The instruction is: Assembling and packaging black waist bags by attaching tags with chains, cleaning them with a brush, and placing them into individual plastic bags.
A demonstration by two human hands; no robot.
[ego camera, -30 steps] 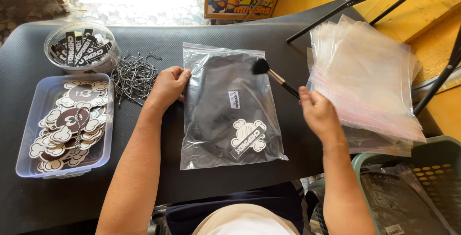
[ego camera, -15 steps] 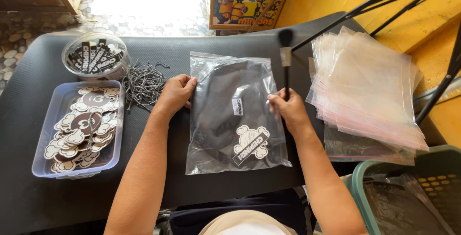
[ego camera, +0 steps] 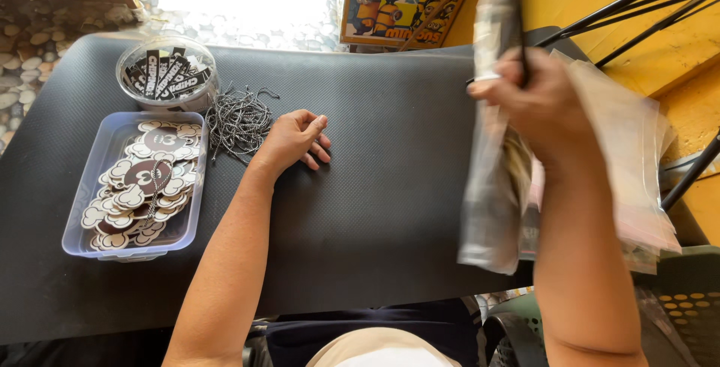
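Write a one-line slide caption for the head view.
Right hand lifts a bagged item beside a stack of clear bags; left hand rests on the black mat near cord loops.

A black table (ego camera: 390,209) stands against a yellow wall (ego camera: 645,37), pebbled floor (ego camera: 45,29) sunlit beyond

The right hand (ego camera: 536,108) lifts a filled clear bag (ego camera: 491,187); the left hand (ego camera: 294,138) rests on the black table (ego camera: 390,187).

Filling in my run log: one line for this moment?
left hand: flat on black mat | right hand: lifting clear plastic bag with brush
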